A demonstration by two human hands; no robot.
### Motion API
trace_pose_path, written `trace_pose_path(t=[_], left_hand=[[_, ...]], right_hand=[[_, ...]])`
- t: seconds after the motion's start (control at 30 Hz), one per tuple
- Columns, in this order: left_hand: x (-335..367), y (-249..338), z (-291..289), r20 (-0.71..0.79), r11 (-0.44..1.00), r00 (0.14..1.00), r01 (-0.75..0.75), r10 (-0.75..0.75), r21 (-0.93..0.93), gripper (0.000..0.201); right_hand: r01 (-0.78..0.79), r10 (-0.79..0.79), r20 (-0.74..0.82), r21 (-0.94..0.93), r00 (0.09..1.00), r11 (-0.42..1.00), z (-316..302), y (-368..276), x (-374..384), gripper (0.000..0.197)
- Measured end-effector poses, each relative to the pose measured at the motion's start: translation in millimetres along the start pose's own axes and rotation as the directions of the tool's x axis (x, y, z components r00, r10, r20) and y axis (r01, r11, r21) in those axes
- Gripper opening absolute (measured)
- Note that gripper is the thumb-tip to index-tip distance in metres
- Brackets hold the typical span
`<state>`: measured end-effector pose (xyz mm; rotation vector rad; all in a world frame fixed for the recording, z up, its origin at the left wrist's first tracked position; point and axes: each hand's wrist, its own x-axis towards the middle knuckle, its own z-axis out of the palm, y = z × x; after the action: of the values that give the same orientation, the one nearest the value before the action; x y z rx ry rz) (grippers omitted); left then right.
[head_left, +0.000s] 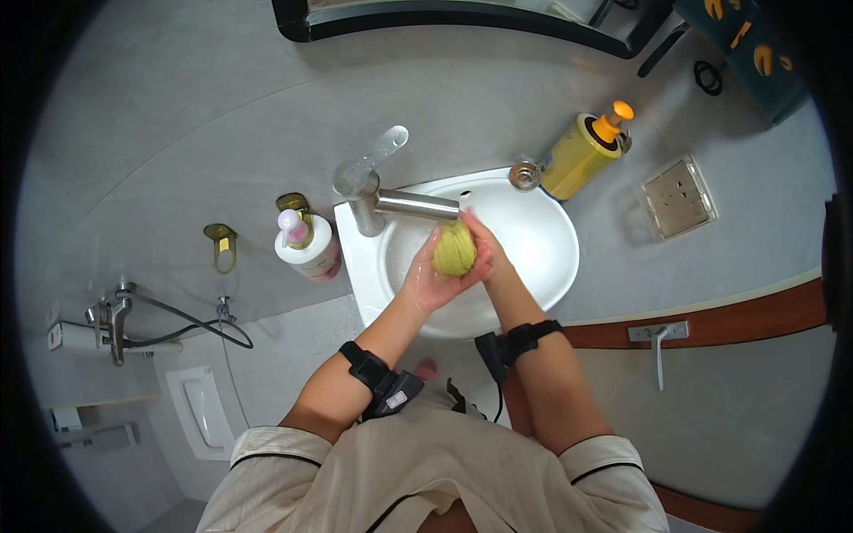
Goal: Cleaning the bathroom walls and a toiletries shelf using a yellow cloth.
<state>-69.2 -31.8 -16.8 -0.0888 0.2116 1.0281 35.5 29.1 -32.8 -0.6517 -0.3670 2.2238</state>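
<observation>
Between my two hands is a round, yellow-green ball (455, 250) with a lined surface; whether it is a wadded cloth or a fruit, I cannot tell. My left hand (425, 279) cups it from the left and below, its skin looking wet. From the right, my right hand (485, 251) wraps it, with fingers reaching up near the spout. Both hands are over the white sink (546, 253), just under the end of the metal faucet (418, 204). The faucet's lever (389, 142) points up and to the right. Fingers on the ball's underside are hidden.
A white pump bottle (311, 253) stands left of the sink. At its right rim are a yellow pump bottle (577, 160) and a small round metal piece (524, 175). A mirror (471, 19) hangs ahead; a door handle (659, 342) sits to the right.
</observation>
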Motion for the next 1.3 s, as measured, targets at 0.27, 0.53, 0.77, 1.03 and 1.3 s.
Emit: trace_pose_path(t=[0.27, 0.53, 0.77, 1.03, 1.3], left_hand=[[19, 29, -20, -0.257, 0.805, 0.966, 0.167, -0.019, 0.569, 0.025], [44, 12, -54, 0.2, -0.396, 0.746, 0.092, 0.635, 0.913, 0.042], [19, 19, -13, 0.019, 0.948, 0.983, 0.179, -0.181, -0.262, 0.032], [13, 36, -28, -0.136, 0.977, 0.975, 0.187, -0.173, 0.101, 0.019], [26, 26, -19, -0.346, 0.23, 0.87, 0.278, 0.352, 0.933, 0.013]], right_hand=[[-0.126, 0.039, -0.134, -0.73, 0.99, 0.672, 12, -12, 34, 0.019], [-0.154, -0.523, -0.065, -0.98, 0.85, -0.128, -6, 5, 48, 0.025], [0.082, -0.051, 0.156, -0.204, 0.986, 0.976, -1, -13, 9, 0.035], [-0.092, 0.004, -0.131, -0.674, 0.991, 0.733, 16, -8, 34, 0.022], [0.025, -0.4, 0.079, -0.99, 0.913, -0.139, -19, 21, 73, 0.018]])
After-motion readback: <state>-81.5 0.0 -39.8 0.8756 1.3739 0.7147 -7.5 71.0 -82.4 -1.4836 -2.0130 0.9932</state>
